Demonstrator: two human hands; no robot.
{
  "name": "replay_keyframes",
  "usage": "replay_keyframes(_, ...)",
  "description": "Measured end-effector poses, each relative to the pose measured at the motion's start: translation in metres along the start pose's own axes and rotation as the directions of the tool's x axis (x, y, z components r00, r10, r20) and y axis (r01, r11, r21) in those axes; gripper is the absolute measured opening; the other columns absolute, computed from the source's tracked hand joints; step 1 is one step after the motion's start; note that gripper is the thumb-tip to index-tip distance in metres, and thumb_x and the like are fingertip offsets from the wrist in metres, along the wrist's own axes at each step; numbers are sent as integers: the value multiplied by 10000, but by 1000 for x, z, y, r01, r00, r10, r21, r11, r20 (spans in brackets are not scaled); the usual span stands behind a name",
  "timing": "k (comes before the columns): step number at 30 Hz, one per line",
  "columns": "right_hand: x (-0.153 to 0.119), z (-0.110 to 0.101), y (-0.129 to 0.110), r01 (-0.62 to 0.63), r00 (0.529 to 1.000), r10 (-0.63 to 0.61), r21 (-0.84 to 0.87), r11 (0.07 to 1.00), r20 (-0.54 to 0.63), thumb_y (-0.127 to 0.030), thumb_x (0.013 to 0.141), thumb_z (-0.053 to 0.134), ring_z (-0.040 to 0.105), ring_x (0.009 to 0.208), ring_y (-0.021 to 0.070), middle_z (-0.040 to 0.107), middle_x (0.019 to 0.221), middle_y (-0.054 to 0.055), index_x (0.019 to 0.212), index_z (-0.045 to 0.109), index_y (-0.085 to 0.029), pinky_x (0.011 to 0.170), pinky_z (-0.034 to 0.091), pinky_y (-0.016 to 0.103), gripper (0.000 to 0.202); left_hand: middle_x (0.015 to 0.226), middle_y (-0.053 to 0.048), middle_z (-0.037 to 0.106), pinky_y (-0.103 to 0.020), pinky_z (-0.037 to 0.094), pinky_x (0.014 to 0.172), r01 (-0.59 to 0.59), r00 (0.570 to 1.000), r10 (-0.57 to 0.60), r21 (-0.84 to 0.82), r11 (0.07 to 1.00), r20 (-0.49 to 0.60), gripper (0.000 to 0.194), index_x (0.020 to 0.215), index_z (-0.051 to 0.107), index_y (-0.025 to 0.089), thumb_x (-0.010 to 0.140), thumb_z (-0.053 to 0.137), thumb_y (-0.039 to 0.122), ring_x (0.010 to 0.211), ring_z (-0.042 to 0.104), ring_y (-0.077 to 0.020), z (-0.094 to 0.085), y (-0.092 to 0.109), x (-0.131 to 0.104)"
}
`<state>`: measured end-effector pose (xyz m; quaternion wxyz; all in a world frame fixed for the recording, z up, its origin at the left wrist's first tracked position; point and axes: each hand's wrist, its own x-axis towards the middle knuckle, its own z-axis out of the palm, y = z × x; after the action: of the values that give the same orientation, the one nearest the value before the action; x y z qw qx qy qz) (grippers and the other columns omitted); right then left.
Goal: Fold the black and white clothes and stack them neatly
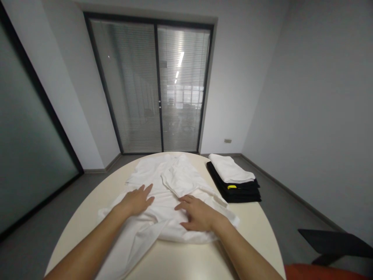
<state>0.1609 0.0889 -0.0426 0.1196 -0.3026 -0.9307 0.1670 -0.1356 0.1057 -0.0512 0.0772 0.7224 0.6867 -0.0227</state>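
A white garment [163, 223], probably a shirt, lies spread and wrinkled across the round table. One part of it is folded over near the far middle, and a long part, perhaps a sleeve, trails to the near left. My left hand [136, 200] rests on its left side with the fingers spread. On the right side of the cloth lies my right hand [198, 214], its fingers apart and touching the fabric by the folded edge. Neither hand grips the cloth.
At the table's [186, 260] right edge sits a stack of folded black clothes [236, 194] with a yellow tag [232, 187] and a folded white cloth [230, 169] on top. A black chair armrest [335, 241] and an orange seat [326, 272] are at lower right.
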Motion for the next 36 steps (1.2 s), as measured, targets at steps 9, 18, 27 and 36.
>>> replay_keyframes(9, 6, 3, -38, 101, 962, -163, 271, 957, 218, -311, 769, 683, 666, 899, 174, 736, 1007, 41, 924, 739, -184, 834, 476, 248, 208, 1670, -102, 64, -714, 100, 1110, 127, 991, -130, -93, 988, -33, 819, 1580, 211, 325, 891, 306, 757, 1486, 29, -497, 35, -20, 39)
replay_keyframes(18, -3, -12, -91, -12, 889, -46, 123, 992, 456, -369, 750, 702, 526, 553, 119, 684, 718, -34, 964, 719, -257, 530, 351, 201, 242, 1672, -102, 106, -757, 35, 1084, 276, 949, -293, -142, 951, -117, 879, 1571, 241, 349, 839, 237, 837, 1479, 28, -519, 51, -23, 72)
replay_keyframes(27, -8, -16, -95, -94, 967, 114, -100, 991, 227, -313, 884, 569, 688, 790, 233, 752, 887, 65, 1227, 666, -280, 665, 442, 288, 358, 1676, -93, 76, -743, 16, 1090, 305, 943, -321, -151, 940, -92, 912, 1579, 209, 335, 823, 208, 845, 1482, -7, -512, 46, -16, 73)
replay_keyframes(36, 6, 2, -49, -572, 814, 581, -202, 795, -21, -509, 991, 375, 602, 1117, 355, 662, 1183, 197, 1140, 673, -151, 887, 468, 463, 489, 1673, -97, 26, -718, 70, 1113, 319, 948, -318, -87, 944, 25, 920, 1587, 148, 311, 831, 256, 823, 1478, 2, -514, 36, -15, 82)
